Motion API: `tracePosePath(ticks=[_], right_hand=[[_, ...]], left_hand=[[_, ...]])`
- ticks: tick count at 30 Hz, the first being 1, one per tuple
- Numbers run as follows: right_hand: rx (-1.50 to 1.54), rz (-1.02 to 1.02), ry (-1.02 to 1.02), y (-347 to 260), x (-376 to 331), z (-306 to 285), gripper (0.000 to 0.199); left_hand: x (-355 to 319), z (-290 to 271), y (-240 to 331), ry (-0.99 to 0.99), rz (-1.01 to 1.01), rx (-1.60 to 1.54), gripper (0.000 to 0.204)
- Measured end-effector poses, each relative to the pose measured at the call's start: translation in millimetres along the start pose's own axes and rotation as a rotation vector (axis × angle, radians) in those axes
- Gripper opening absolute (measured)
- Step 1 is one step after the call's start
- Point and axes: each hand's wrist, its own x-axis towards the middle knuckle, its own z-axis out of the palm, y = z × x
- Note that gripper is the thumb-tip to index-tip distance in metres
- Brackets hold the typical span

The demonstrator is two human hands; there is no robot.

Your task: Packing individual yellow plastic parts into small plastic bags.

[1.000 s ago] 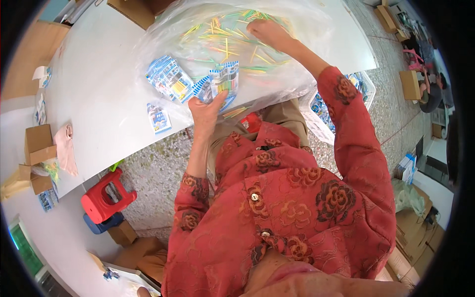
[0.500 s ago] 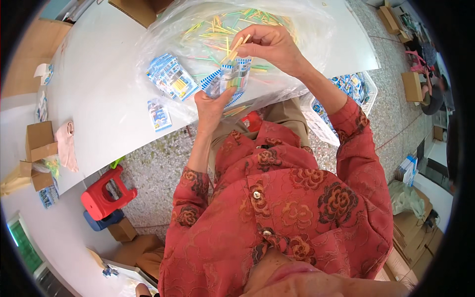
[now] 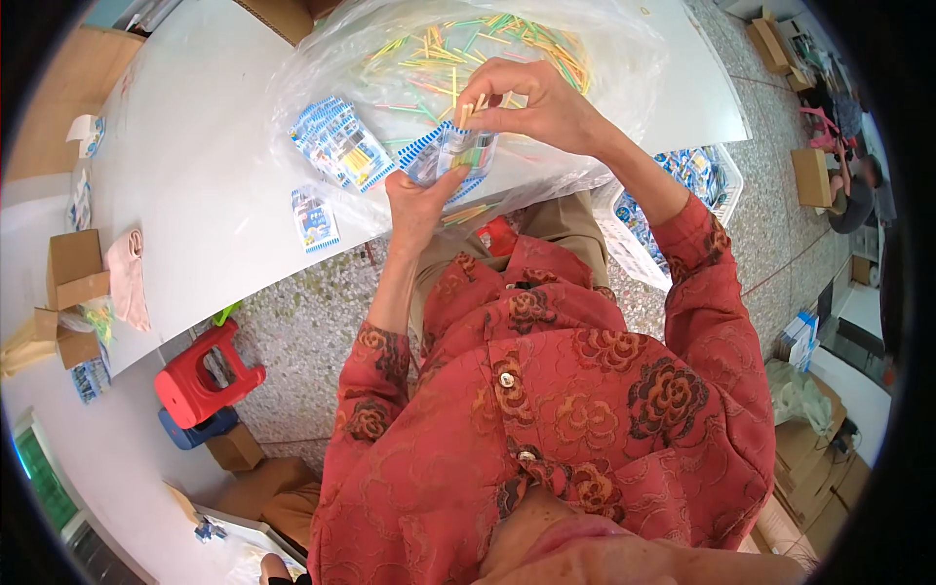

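My left hand [image 3: 415, 203] is closed on a small blue-and-white plastic packet [image 3: 468, 154], its thumb across the lower front. Colored sticks show through the packet's clear window. Above it, my right hand [image 3: 542, 105] pinches a few thin yellowish sticks [image 3: 470, 110], their lower ends at the packet's upper edge. Whether their tips are inside is hard to make out. More striped packets lie under the held one. A stack of similar packets [image 3: 339, 146] rests to the left, with a single packet [image 3: 314, 220] nearer the table edge.
Loose yellow, green and pink sticks [image 3: 507, 39] lie on a clear plastic sheet [image 3: 624, 58] over the white table [image 3: 214, 127]. A white basket [image 3: 634, 239] filled with packets stands at right. A red stool [image 3: 200, 385], cardboard boxes [image 3: 76, 268] and a pink cloth [image 3: 128, 278] are at left.
My right hand has lowered slightly, bringing the sticks down to the packet's top. The packet in my left hand has tilted a little.
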Motion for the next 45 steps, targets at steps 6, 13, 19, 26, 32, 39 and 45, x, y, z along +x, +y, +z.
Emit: tracePosePath(ticks=[6, 13, 19, 26, 32, 39, 45], right_hand=[[0.127, 0.113, -0.003, 14.8, 2.5, 4.0, 0.012], [0.593, 0.381, 0.074, 26.1, -0.3, 12.7, 0.008], [0.578, 0.298, 0.018, 14.1, -1.9, 13.2, 0.019], [-0.043, 0.014, 0.034, 14.6, -1.6, 14.2, 0.028], [0.360, 0.175, 0.248, 19.6, -0.1, 23.6, 0.016], [0.374, 0.266, 0.072, 41.7, 1.5, 37.3, 0.010], [0.574, 0.341, 0.249, 55.5, 29.4, 67.7, 0.006]], left_hand=[[-1.1, 2.0, 2.1, -0.035, -0.002, -0.046, 0.025], [1.2, 1.9, -2.4, -0.001, 0.016, -0.147, 0.027], [0.5, 2.6, -4.0, 0.014, -0.010, -0.137, 0.029], [4.4, -1.4, -7.7, 0.044, -0.001, -0.174, 0.030], [0.8, -3.8, -4.5, 0.092, -0.010, -0.258, 0.032], [-13.1, -14.3, -12.9, 0.165, -0.011, -0.315, 0.028], [-39.4, -56.3, -23.9, 0.378, -0.056, -0.390, 0.019]])
